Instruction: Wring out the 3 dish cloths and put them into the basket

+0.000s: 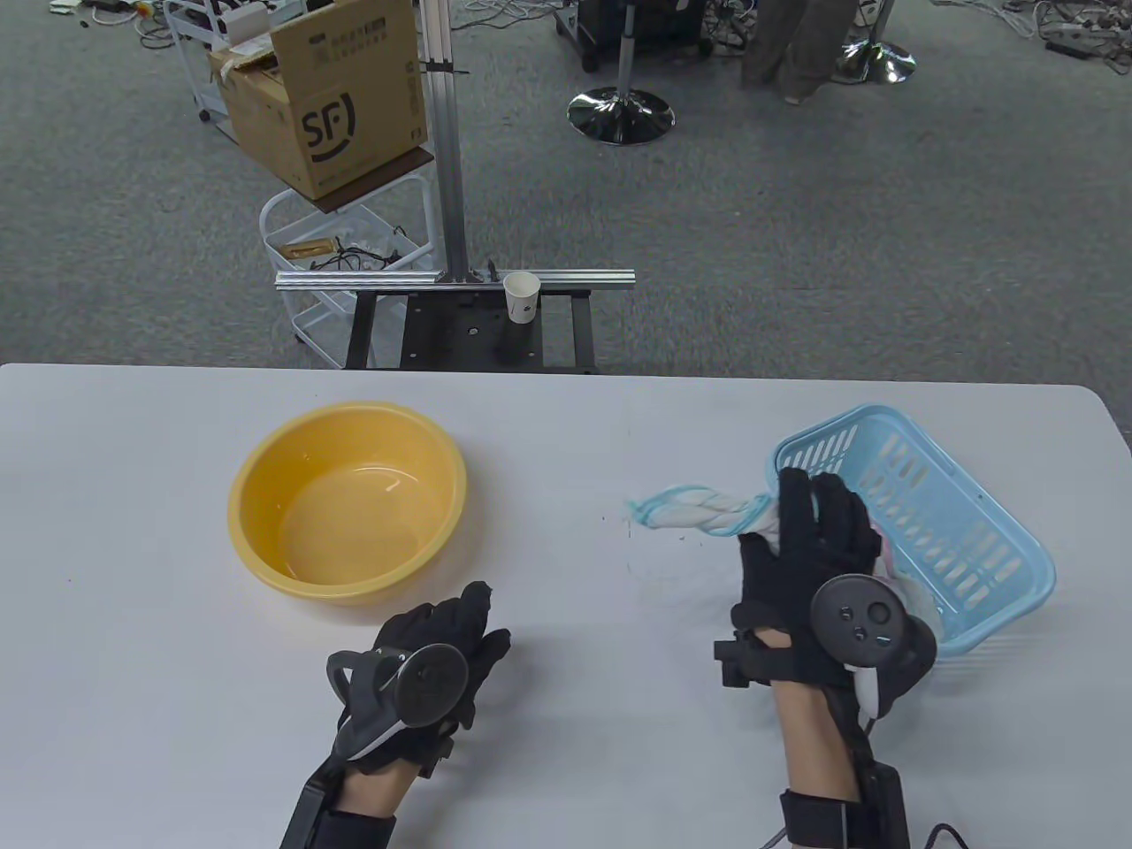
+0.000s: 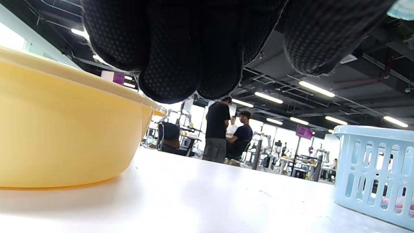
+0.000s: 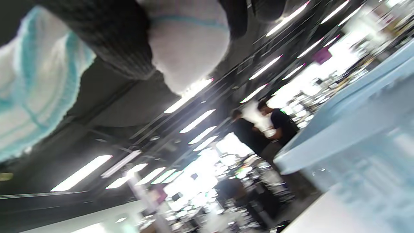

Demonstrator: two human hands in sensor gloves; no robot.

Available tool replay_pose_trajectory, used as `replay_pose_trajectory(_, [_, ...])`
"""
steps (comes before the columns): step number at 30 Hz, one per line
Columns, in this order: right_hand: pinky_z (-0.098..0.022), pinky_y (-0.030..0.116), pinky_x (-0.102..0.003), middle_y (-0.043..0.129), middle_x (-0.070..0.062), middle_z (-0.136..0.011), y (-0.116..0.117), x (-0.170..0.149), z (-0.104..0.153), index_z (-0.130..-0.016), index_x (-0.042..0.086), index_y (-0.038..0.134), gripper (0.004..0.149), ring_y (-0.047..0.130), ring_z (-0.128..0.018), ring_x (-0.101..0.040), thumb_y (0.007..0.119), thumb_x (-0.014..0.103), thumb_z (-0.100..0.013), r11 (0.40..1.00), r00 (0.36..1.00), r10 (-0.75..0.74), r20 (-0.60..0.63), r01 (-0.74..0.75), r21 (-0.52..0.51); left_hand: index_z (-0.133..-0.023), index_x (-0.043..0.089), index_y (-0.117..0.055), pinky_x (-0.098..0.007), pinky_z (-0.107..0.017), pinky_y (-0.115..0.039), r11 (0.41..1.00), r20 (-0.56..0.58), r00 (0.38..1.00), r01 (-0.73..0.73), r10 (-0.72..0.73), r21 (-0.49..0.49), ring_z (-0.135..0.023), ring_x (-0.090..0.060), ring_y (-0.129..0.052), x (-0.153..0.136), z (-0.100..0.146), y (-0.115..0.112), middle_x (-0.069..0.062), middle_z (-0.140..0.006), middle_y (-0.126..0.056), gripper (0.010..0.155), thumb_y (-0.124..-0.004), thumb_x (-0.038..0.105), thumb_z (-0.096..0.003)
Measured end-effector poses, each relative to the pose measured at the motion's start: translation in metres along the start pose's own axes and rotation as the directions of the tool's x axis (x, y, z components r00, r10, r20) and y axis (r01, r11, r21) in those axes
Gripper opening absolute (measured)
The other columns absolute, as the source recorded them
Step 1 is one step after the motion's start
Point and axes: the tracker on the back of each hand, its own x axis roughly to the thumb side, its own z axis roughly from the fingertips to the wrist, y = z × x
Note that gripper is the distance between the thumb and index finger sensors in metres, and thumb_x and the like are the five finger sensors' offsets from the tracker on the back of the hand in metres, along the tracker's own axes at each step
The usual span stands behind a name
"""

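White desk (image 1: 566, 752) has a yellow basin (image 1: 347, 500) on the left and a blue basket (image 1: 937, 522) on the right with a cloth or two already in it. Right hand (image 1: 809, 566) grips a twisted dish cloth (image 1: 699, 511) right beside the basket's near-left corner. Left hand (image 1: 433, 659) holds nothing, fingers relaxed, just near the basin.
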Motion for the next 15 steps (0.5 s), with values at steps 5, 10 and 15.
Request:
replay_pose_trajectory(5, [-0.070, 0.013, -0.074, 0.031, -0.017, -0.116, -0.022, -0.040, -0.014, -0.109, 0.027, 0.045, 0.069, 0.021, -0.107, -0.047, 0.079, 0.049, -0.054, 0.998, 0.961, 0.056, -0.272, -0.062, -0.014, -0.099, 0.024, -0.071, -0.048, -0.057, -0.081, 1.000, -0.007, 1.000, -0.007, 0.007, -0.019, -0.059, -0.022, -0.103, -0.002, 0.000, -0.003, 0.007, -0.080, -0.093, 0.068, -0.085, 0.058, -0.0424])
replay_pose_trajectory(10, [-0.070, 0.009, -0.074, 0.025, -0.016, -0.116, -0.031, -0.079, -0.013, -0.111, 0.025, 0.037, 0.075, 0.016, -0.108, -0.046, 0.079, 0.051, -0.054, 0.991, 0.885, 0.114, -0.451, -0.132, -0.008, -0.099, 0.024, -0.071, -0.048, -0.057, -0.081, 1.000, -0.009, 1.000, -0.014, 0.014, -0.026, -0.059, -0.022, -0.103, -0.001, 0.000, -0.004, 0.007, -0.080, -0.093, 0.068, -0.085, 0.058, -0.0427])
replay_pose_trajectory(15, [-0.070, 0.009, -0.073, 0.020, -0.015, -0.117, -0.029, -0.097, -0.008, -0.111, 0.025, 0.035, 0.077, 0.015, -0.108, -0.046, 0.079, 0.051, -0.054, 0.980, 0.848, 0.191, -0.494, -0.190, 0.053, -0.100, 0.024, -0.071, -0.048, -0.057, -0.081, 0.999, -0.007, 1.000, -0.010, 0.009, -0.039, -0.059, -0.022, -0.103, 0.000, 0.000, -0.005, 0.007, -0.080, -0.093, 0.068, -0.084, 0.058, -0.0427])
